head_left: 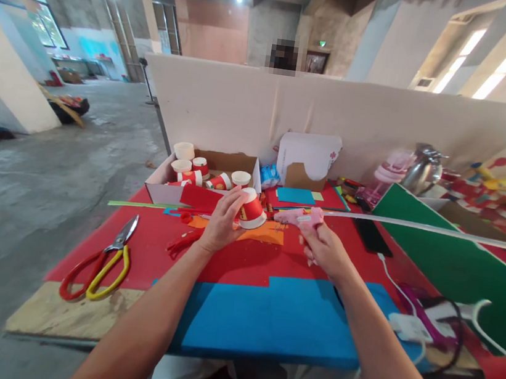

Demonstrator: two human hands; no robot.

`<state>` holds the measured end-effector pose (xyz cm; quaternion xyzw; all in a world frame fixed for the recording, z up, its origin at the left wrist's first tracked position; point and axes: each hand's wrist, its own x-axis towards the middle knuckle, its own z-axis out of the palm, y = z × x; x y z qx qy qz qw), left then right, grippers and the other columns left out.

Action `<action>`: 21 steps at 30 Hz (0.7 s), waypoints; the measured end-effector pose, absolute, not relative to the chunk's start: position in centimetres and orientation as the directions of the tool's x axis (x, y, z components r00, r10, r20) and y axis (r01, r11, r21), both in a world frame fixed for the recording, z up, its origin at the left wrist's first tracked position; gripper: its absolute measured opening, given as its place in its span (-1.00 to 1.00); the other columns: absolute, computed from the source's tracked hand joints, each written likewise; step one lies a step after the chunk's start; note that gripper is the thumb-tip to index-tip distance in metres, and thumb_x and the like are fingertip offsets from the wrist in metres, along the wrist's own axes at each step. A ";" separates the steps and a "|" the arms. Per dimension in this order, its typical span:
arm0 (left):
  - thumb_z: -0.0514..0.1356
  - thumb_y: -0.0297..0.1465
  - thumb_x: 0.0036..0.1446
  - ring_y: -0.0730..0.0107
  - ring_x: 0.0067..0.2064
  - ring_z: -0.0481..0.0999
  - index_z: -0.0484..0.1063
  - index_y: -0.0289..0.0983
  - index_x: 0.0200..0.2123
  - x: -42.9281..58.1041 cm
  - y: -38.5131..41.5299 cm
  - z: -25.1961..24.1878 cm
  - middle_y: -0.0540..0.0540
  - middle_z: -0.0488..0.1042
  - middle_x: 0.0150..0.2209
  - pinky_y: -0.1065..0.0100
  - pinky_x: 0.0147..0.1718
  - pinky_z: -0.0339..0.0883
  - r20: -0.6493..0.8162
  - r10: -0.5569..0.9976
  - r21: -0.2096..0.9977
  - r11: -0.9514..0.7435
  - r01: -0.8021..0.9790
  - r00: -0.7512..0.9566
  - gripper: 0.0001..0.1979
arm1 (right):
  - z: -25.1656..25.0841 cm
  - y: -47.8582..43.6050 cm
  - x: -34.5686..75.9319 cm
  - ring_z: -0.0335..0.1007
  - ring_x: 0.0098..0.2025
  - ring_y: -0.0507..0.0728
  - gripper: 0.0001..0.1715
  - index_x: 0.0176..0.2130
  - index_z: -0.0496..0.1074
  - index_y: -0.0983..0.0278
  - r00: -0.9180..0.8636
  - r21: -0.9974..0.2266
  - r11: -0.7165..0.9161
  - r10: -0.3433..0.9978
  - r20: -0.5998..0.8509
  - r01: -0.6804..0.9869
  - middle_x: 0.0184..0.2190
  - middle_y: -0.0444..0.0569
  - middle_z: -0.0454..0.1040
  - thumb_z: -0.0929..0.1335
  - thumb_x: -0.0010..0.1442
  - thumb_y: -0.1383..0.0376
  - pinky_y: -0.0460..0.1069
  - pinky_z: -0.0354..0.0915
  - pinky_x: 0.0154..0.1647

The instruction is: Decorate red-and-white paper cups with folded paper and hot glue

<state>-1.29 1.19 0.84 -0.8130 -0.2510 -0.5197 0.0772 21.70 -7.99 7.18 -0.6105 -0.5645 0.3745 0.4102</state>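
Note:
Upside down over the red table covering, a red and white paper cup (253, 210) is gripped by my left hand (225, 220). My right hand (325, 249) is closed round the handle of a pink glue gun (300, 216). Its nozzle points left at the cup's side, very near it; whether they touch I cannot tell. A long whitish glue stick (416, 226) runs out of the gun's rear to the right. Orange sheet (266, 233) lies beneath the cup, and red-handled pliers or scissors (183, 242), partly hidden, rest left of my left hand.
Large scissors (106, 263) with red and yellow handles lie at the left. Behind the cup stands a cardboard box (159, 193) holding several paper cups. To the right are a black phone (372, 236), a purple power strip (438, 322) with cables, and a green board (434, 263).

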 end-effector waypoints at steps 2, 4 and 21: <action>0.24 -0.45 0.04 0.03 0.25 0.14 -0.02 -0.21 0.24 -1.3 1.3 0.8 -0.30 0.25 0.10 0.02 0.12 0.21 0.883 0.327 0.130 -0.861 0.492 0.338 -0.27 | 7.2 -8.1 21.6 0.08 -0.70 -0.08 -0.56 -0.43 0.17 0.22 0.097 -0.924 -0.015 0.995 0.024 0.382 -0.62 -0.23 0.22 0.25 0.11 -0.09 -0.13 0.16 -0.75; 0.24 -0.45 0.03 0.03 0.25 0.14 -0.03 -0.21 0.24 -1.3 1.3 0.7 -0.31 0.24 0.11 0.02 0.12 0.20 0.881 0.326 0.125 -0.859 0.496 0.342 -0.26 | 7.2 -8.1 21.5 0.08 -0.70 -0.08 -0.56 -0.42 0.16 0.23 0.108 -0.923 -0.024 0.994 0.019 0.385 -0.60 -0.22 0.23 0.25 0.10 -0.08 -0.13 0.17 -0.76; 0.25 -0.41 0.04 -0.01 0.24 0.16 -0.04 -0.18 0.24 -1.2 1.3 0.5 -0.31 0.25 0.10 0.00 0.11 0.19 0.861 0.366 0.145 -0.841 0.522 0.352 -0.25 | 7.4 -8.6 21.2 0.06 -0.71 -0.08 -0.50 -0.44 0.11 0.21 0.089 -0.929 -0.016 0.996 0.018 0.370 -0.65 -0.25 0.18 0.26 0.06 -0.14 -0.13 0.16 -0.77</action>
